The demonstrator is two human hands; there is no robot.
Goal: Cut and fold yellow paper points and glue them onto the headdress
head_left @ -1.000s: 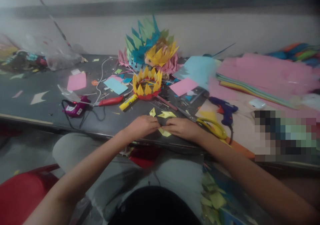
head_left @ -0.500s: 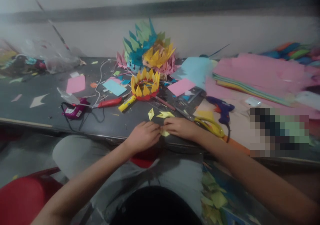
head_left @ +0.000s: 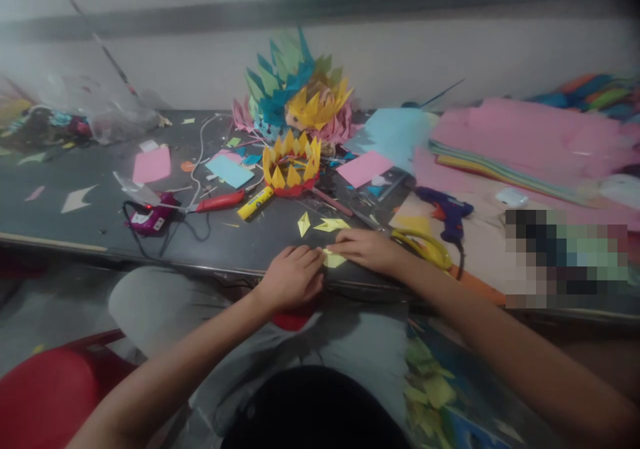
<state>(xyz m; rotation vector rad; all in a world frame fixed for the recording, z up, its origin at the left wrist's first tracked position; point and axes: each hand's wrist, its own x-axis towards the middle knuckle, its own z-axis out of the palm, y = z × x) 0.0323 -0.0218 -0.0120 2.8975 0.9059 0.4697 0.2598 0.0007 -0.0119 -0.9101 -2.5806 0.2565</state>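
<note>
Near the table's front edge lies a small piece of pale yellow paper [head_left: 333,258], partly hidden by my hands. My left hand [head_left: 294,277] has its curled fingers closed at the paper's left side. From the right, my right hand [head_left: 369,249] presses its closed fingertips on the paper's upper edge. Just beyond them are a diamond-shaped folded yellow paper [head_left: 304,224] and a pointed folded yellow paper [head_left: 333,225]. Behind these stands a yellow paper crown [head_left: 291,169] with a red base, next to a yellow glue stick [head_left: 255,203].
Yellow-handled scissors [head_left: 423,248] and a blue glue gun [head_left: 445,210] lie right of my hands. To the left are a red-handled tool [head_left: 220,200] and a purple power socket [head_left: 153,214]. Colourful paper crowns [head_left: 285,96] are piled behind; pink sheets [head_left: 520,142] are stacked at right.
My hands have drawn slightly apart, and more of the yellow paper shows between them. The whole view has shifted a little; the things on the table stay in place.
</note>
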